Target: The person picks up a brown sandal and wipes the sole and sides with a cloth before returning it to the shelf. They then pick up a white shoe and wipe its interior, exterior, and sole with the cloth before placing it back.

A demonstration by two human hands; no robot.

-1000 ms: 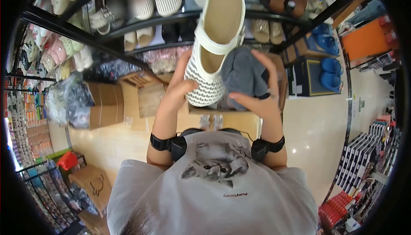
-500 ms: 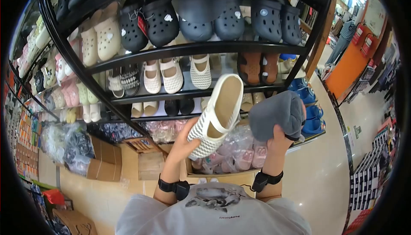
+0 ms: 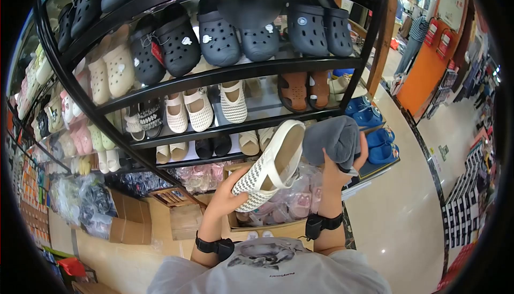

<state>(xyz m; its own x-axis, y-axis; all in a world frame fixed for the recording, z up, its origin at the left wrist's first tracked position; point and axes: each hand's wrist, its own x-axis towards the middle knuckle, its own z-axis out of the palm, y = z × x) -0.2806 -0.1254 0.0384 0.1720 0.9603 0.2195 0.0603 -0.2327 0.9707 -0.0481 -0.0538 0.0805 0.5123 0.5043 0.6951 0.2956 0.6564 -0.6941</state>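
Note:
My left hand (image 3: 227,198) grips a white woven strap shoe (image 3: 257,182) by its toe end, thumb on the near side. The shoe is tilted, with its tan insole facing up and its heel pointing away from me. In my right hand (image 3: 339,172) is a folded dark grey cloth (image 3: 331,137), fingers wrapped round its right end. The cloth's left edge sits close beside the shoe's heel. A similar white woven shoe (image 3: 234,101) stands single on the shelf beyond.
A black shoe rack (image 3: 214,78) rises in front, its shelves holding dark clogs, pale shoes and brown sandals (image 3: 292,91). Below my hands, a box holds plastic-wrapped pink shoes (image 3: 300,203). Blue sandals (image 3: 381,145) lie at right. A cardboard box (image 3: 131,221) with bagged goods stands left.
My right hand has brought the grey cloth left, closer to the shoe, and its fingers now show on the cloth's right side. The whole view has shifted, with the rack lower and further left.

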